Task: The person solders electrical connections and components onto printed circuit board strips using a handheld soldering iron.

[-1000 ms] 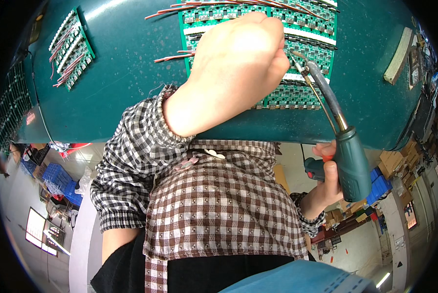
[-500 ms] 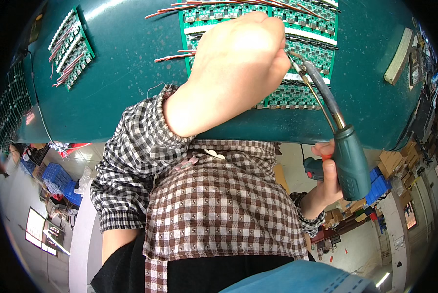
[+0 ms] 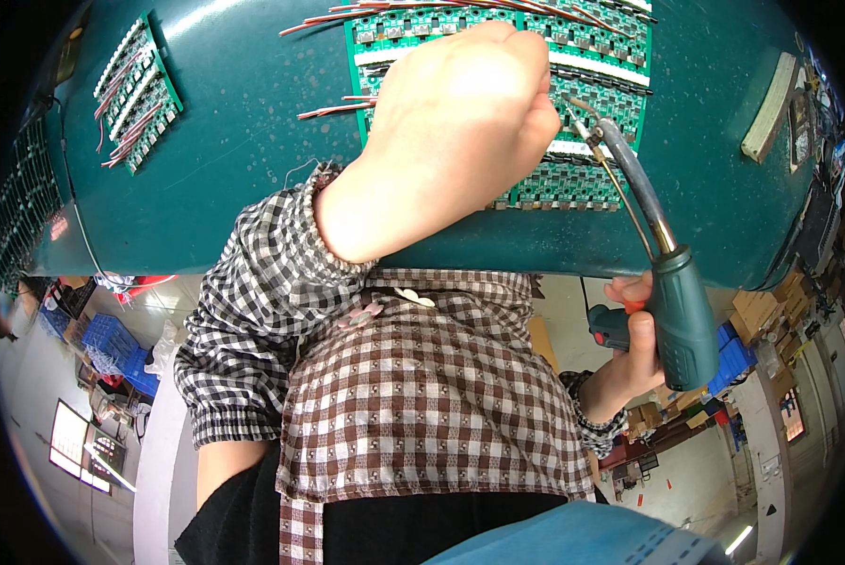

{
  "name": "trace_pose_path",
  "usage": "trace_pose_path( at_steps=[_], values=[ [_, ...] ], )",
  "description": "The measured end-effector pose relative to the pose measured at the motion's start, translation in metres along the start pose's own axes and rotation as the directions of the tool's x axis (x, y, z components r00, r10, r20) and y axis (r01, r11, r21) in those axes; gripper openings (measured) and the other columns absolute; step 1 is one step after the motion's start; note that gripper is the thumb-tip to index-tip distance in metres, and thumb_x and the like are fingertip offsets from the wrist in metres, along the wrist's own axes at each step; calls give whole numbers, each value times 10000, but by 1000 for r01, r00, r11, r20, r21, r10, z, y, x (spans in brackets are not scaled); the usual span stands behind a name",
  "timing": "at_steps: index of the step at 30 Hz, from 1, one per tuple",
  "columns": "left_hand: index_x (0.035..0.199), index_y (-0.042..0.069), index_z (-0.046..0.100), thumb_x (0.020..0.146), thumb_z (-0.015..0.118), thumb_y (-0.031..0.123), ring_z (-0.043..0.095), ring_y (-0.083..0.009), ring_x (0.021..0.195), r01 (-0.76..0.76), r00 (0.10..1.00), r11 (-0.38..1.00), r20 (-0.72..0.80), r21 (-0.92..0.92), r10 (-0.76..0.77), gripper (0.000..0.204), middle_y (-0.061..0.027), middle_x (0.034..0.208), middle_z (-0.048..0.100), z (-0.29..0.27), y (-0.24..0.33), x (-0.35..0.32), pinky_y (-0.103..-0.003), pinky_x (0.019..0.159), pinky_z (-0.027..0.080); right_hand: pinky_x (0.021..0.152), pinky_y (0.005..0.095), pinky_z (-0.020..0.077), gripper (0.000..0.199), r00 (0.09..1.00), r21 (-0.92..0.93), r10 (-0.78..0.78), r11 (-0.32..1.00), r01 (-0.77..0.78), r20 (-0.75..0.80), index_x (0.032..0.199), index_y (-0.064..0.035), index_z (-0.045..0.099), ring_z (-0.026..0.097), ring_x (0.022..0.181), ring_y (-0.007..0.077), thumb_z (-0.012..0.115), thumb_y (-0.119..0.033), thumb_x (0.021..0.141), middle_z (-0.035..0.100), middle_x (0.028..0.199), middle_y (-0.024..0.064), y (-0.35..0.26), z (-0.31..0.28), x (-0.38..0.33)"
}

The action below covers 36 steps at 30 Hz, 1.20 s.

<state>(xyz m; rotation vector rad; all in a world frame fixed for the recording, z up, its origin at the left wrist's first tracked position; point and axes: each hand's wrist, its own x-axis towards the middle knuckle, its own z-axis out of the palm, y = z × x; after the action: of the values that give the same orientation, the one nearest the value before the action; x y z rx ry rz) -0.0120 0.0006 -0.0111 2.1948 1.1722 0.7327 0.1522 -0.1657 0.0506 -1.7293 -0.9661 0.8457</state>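
My left hand (image 3: 460, 118) is closed in a fist over a large panel of green circuit boards (image 3: 597, 193). Whatever its fingers pinch is hidden beneath it. Red and white wires (image 3: 333, 111) poke out on the left of that hand, lying over the panel's edge. In my right hand (image 3: 637, 353) is a dark green soldering gun (image 3: 683, 315), held by its grip. Its curved metal tube and thin solder feed tube reach up to the boards, and the tip hovers just right of my left fingers. I cannot tell whether the tip touches a board.
A smaller stack of circuit boards with wires (image 3: 140, 99) lies at the left of the green tabletop (image 3: 243, 113). More red and black wires (image 3: 413, 8) lie across the panel's far part. A pale bar (image 3: 769, 108) and dark items are at the right edge. A cable (image 3: 79, 217) hangs on the left.
The soldering gun has shifted slightly to the right, its tip drawing a little away from my left fingers. My left hand has stayed in place.
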Motion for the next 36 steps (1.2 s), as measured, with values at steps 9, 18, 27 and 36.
trace_pose_path(
  at_steps=[9,18,27,36],
  values=[
    [710,45,540,677,611,48,522,-240,567,16,999,997,48,-69,-12,79,-82,633,507,-6,10,5,-330,521,423,638,363,556,469,982,250,53,968,-6,-181,1111,102,468,599,773,272,564,-284,863,580,850,164,13,-32,0],
    [718,46,526,697,606,45,539,-229,591,174,966,984,202,-50,-160,82,-84,659,516,-37,-1,-46,-332,536,429,578,306,562,323,603,-12,-236,936,351,-762,1052,77,553,653,774,236,604,-169,848,630,878,146,46,-95,65],
    [781,25,533,762,595,75,532,-233,631,79,981,997,179,-16,-75,82,-98,706,521,-29,-1,-29,-317,576,419,603,343,568,336,753,107,-73,976,187,-654,1073,82,552,646,801,295,621,-145,835,624,907,170,31,-82,75],
    [769,44,553,732,593,83,569,-228,640,97,993,993,66,60,-101,67,-77,710,559,-16,-4,-25,-325,592,457,623,337,580,550,985,212,24,977,12,-168,1190,96,445,615,894,332,562,-326,858,590,976,180,14,-18,-13]
  ],
)
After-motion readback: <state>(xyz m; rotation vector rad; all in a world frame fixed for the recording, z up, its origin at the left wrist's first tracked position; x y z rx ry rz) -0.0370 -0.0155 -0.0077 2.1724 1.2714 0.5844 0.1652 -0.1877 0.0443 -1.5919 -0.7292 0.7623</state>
